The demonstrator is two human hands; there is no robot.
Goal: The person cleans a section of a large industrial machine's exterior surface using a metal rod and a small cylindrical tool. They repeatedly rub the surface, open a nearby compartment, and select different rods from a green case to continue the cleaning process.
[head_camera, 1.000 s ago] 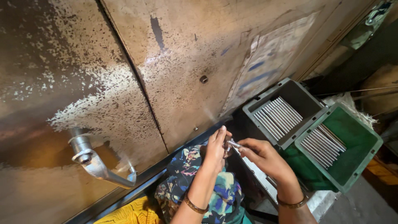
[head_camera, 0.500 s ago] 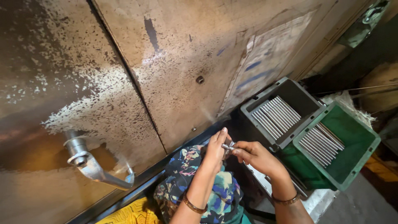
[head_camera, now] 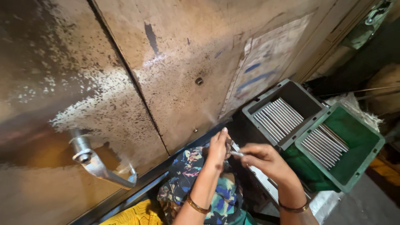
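Hands meet over the lap: the left hand (head_camera: 218, 149) rises upright, fingers pinched on a small silvery metal piece (head_camera: 236, 153). The right hand (head_camera: 263, 159) reaches in level, its fingers closed on the piece's other end, beside a grey plastic tray of thin steel rods (head_camera: 278, 118).

Small metal piece (head_camera: 236, 153) between my two hands: too tiny and half covered by my right hand (head_camera: 266, 161) to tell its shape. My forearms run off the bottom edge. Lower corner of the green tray (head_camera: 354, 177) hides what lies beneath it.
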